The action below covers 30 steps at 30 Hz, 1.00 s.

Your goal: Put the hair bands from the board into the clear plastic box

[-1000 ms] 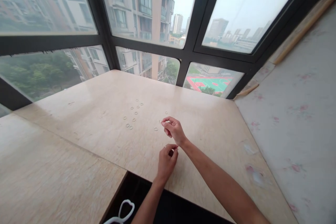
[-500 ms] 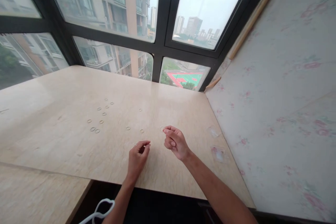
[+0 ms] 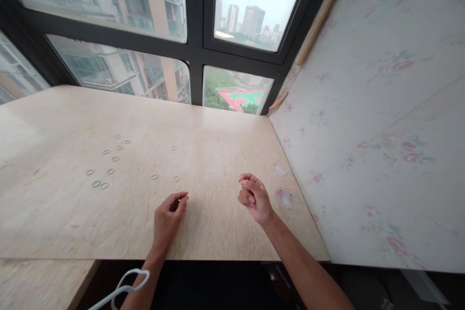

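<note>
Between the thumb and forefinger of my right hand (image 3: 257, 198) a small thin ring (image 3: 238, 178) is pinched, held just above the tabletop (image 3: 214, 232). My left hand (image 3: 170, 218) is by the table's front part, its fingers curled and the fingertips close to the thumb; what they hold, if anything, is too small to make out. Past the left hand lie two loose rings, one (image 3: 176, 178) nearer the middle and one (image 3: 154, 177) to its left. A third ring (image 3: 174, 147) lies farther back. Several more rings (image 3: 110, 171) are scattered at the left.
Two clear plastic pieces, a bag (image 3: 279, 169) and a small packet (image 3: 286, 197), lie near the papered wall (image 3: 363, 131) at the right. Dark window frames (image 3: 196, 58) bound the table's back. A white looped object (image 3: 125, 286) is below the front edge.
The camera view has turned to the right, so the rings appear farther left. My hands are farther apart, the right one moved rightward with the ring still pinched.
</note>
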Tool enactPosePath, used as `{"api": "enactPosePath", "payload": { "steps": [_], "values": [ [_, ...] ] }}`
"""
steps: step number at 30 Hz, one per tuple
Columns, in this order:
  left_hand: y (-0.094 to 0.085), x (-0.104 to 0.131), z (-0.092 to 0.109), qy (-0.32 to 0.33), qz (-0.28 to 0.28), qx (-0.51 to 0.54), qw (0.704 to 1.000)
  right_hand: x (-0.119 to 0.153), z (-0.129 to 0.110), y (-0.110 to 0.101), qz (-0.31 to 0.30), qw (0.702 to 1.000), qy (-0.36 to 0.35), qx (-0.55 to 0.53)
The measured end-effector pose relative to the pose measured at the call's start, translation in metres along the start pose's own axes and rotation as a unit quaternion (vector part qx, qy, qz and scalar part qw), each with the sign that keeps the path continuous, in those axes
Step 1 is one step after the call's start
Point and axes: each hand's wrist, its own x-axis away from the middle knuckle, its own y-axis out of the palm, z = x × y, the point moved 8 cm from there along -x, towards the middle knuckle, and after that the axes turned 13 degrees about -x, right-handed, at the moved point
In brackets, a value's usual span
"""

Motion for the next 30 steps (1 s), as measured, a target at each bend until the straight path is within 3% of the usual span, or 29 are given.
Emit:
{"api": "enactPosePath", "payload": {
  "steps": [8, 13, 17, 20, 26, 30],
  "values": [
    [-0.002, -0.001, -0.002, -0.009, 0.009, -0.012, 1.000, 0.032, -0.039, -0.064, 0.081, 0.993, -0.074, 0.031],
    [-0.001, -0.003, -0.007, -0.025, 0.009, -0.020, 0.999, 0.064, -0.082, -0.108, 0.165, 0.965, -0.145, 0.142],
    [-0.001, -0.003, -0.005, -0.039, 0.008, -0.027, 0.999, 0.084, -0.118, -0.136, 0.240, 0.903, -0.196, 0.298],
    [-0.002, -0.002, -0.003, -0.049, 0.010, -0.029, 0.998, 0.091, -0.131, -0.147, 0.279, 0.855, -0.207, 0.386],
    [-0.003, -0.001, -0.004, -0.053, 0.015, -0.044, 0.998, 0.084, -0.133, -0.156, 0.296, 0.767, -0.165, 0.545],
    [-0.004, -0.001, -0.003, -0.047, 0.022, -0.047, 0.998, 0.085, -0.134, -0.147, 0.285, 0.697, -0.170, 0.636]
  ]
}}
